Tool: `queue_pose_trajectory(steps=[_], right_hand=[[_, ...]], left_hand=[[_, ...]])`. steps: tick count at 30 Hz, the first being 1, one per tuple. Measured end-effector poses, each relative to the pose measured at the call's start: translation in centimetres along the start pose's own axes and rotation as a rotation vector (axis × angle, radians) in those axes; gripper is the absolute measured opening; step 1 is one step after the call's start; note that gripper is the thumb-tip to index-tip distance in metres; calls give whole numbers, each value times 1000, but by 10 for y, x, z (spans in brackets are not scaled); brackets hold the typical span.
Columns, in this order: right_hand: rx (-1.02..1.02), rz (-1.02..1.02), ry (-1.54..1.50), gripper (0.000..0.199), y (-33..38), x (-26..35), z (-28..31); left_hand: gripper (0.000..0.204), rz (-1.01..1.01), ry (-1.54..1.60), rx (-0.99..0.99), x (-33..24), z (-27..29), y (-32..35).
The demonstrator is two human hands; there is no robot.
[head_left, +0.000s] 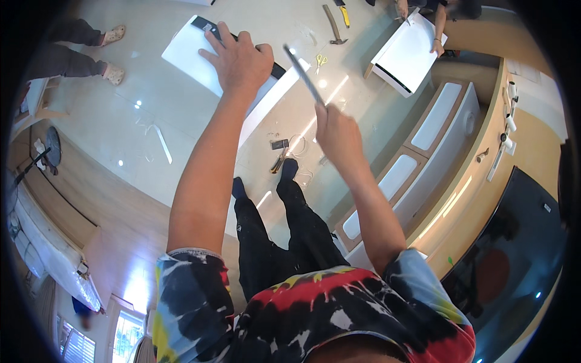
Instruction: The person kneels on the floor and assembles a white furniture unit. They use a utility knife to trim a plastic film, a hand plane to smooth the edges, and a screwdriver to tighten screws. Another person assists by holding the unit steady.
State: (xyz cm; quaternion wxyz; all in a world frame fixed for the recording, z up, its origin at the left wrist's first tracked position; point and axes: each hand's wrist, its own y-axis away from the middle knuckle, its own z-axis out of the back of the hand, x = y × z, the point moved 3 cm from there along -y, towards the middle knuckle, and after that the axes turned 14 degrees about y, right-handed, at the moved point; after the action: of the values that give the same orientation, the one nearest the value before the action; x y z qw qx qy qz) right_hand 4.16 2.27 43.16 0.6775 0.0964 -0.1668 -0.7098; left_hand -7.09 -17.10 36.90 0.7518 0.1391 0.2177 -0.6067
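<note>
Left hand [242, 65], open with fingers spread, rests over the black strip [279, 71] of a white panel [189, 55] on the floor [136, 154]; the spread probably steadies the panel. Right hand [339, 136], closed round one end of a grey rod [304, 74], points it forward, presumably leaving its length free; contact between rod and panel cannot be told. Scissors [321, 62] and hammer [333, 25] lie ahead, apparently for easy reach.
</note>
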Motion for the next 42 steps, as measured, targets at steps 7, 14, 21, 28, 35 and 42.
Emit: queue_pose_trajectory(steps=[7,14,21,28,35,42], right_hand=[[-100,76,-67,44,-30,6,6],[-125,47,-58,40,-62,-20,-10],[-231,-124,-797,45,-61,9,-17],[-210,-227,-1208,37,-42,46,-42],[-67,-235,-1210,35,74,121,-84],[0,-11,-872,23,143,79,-101]], left_hand=[[47,-3,24,41,-1,0,7],[49,-18,27,-1,5,-3,6],[54,-6,-12,-11,9,-2,5],[66,-5,89,-94,10,-6,3],[64,64,236,-83,5,12,8],[72,-228,405,-372,76,33,27]])
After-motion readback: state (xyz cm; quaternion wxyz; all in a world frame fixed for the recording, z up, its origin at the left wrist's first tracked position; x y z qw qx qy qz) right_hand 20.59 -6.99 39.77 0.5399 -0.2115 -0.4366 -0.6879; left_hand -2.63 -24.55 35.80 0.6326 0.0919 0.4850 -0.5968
